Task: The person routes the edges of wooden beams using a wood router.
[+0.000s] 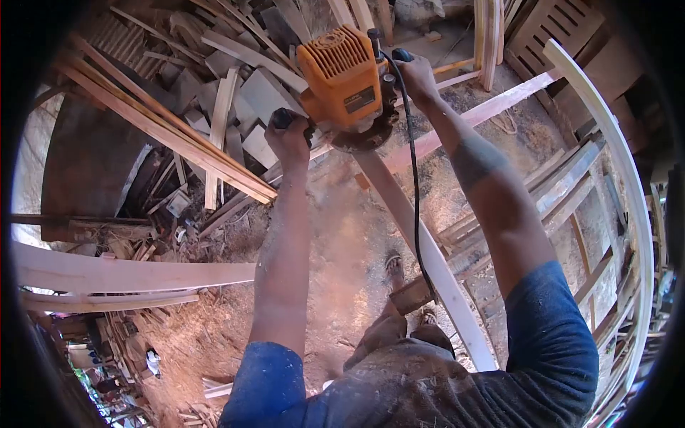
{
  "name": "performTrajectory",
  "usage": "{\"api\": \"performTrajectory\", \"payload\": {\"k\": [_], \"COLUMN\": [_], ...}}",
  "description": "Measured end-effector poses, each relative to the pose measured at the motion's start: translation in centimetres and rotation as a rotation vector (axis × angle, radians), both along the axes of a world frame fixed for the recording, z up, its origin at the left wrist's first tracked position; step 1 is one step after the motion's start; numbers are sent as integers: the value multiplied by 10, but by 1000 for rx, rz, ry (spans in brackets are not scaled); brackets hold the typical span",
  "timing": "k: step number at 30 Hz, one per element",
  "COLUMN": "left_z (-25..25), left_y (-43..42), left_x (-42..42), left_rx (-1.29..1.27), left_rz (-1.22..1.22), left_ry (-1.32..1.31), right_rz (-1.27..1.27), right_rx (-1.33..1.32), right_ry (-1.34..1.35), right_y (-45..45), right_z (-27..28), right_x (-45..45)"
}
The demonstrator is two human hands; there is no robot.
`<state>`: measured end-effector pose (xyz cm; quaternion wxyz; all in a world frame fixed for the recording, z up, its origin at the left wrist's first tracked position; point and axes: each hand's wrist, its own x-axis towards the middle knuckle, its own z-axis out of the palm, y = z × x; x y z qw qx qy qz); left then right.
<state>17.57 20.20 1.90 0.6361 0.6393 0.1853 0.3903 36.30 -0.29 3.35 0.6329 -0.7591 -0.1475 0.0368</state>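
An orange router point(342, 71) stands upright at the top middle, both my arms stretched out to it. Its dark round base point(365, 134) rests on or just above a long pale board point(428, 250) that runs down towards my right side; the cutter is hidden. My left hand point(288, 143) is closed round the black knob on the router's left. On the other side, my right hand point(417, 77) grips the right-hand knob. A black power cord point(414, 171) hangs from the router and crosses beside the board.
Wood offcuts point(264, 100) are heaped at the upper left, with long strips point(164, 132) leaning over them. A pale board point(128, 277) juts in from the left. A long curved strip point(628, 164) arcs down the right. Sawdust point(193, 321) covers the floor near my feet.
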Motion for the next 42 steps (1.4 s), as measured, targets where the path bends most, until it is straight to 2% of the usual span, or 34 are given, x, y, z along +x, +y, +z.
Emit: {"api": "performTrajectory", "payload": {"k": [3, 5, 7, 8, 11, 14, 23, 32, 42], "left_z": [-1, -20, -16, -10, -2, 1, -3, 1, -6], "left_y": [-3, 7, 2, -2, -8, -11, -14, -30, -37], "left_x": [-5, 2, 0, -3, -7, -8, -13, -25, -39], "left_rx": [-5, 154, 157, 80, -1, -46, -23, -55, -6], "left_rz": [13, 36, 45, 41, 28, 22, 11, -5, -2], "left_ry": [15, -45, -63, -51, -28, -27, -31, -21, 4], "right_rz": [-51, -65, -118, -145, -141, -108, -85, -129, -125], "right_rx": [-42, -97, -147, -171, -112, -106, -70, -61, -190], "right_ry": [-80, -135, -392, -520, -257, -352, -207, -239, -355], "right_y": [3, 5, 12, 14, 11, 8, 1, -13, -33], "right_z": [-5, -8, -22, -30, -16, -19, -25, -21, -13], "right_x": [-1, 5, 20, 25, 9, 10, 11, -9, -29]}}
